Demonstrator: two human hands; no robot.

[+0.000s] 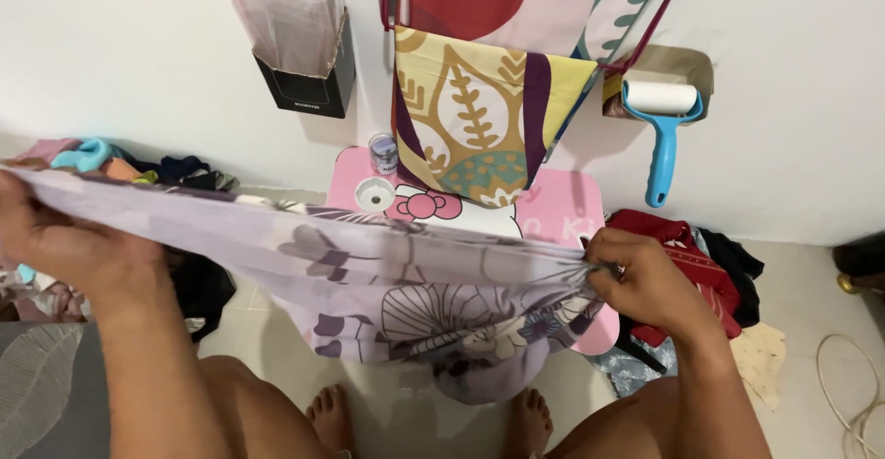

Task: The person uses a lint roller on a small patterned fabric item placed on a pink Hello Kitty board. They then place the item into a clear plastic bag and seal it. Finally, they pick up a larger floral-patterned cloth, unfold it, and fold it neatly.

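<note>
I hold a pale lilac cloth with grey flower prints [396, 279] stretched between both hands in front of my knees. My left hand [64, 247] grips its left edge, fingers closed over the fabric. My right hand [641, 279] pinches the bunched right edge. The cloth sags in the middle and hangs down to my bare feet [332, 417]. Behind it stands a small pink table with a cartoon cat face [553, 210], partly hidden by the cloth.
A patterned yellow, purple and white cloth [479, 118] hangs on a rack against the white wall. A blue lint roller [661, 136] and a black wall box with plastic bags [304, 76] hang there. Clothes are piled at left [157, 169] and right [701, 265]. A white cable [853, 394] lies on the floor.
</note>
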